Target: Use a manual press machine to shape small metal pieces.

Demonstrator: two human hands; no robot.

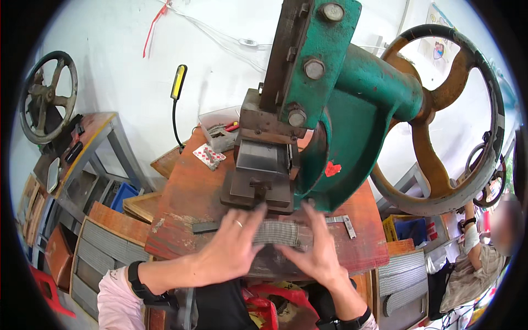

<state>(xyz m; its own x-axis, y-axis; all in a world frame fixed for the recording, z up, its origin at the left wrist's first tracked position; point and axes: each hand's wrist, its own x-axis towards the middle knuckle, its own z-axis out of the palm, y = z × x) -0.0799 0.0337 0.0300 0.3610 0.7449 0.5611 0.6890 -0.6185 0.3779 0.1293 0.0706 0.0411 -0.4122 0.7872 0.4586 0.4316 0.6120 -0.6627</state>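
Note:
A row of thin grey ridged pieces, apparently metal, lies on the worn red-brown bench top in front of the green hand press. At its left end is my left hand, fingers stretched forward and thumb apart. My right hand is spread at the right end, its thumb near the row's front edge. Slight blur covers the fingertips, and I cannot tell how firmly either hand touches the row. A dark flat bar sticks out left of my left hand. Just beyond my fingers stands the press's steel die block.
Right of my hands lies a small metal bar. A playing card and a plastic tool box sit behind, left. The press's large handwheel overhangs the right. Trays of ridged strips flank the bench; another person sits far right.

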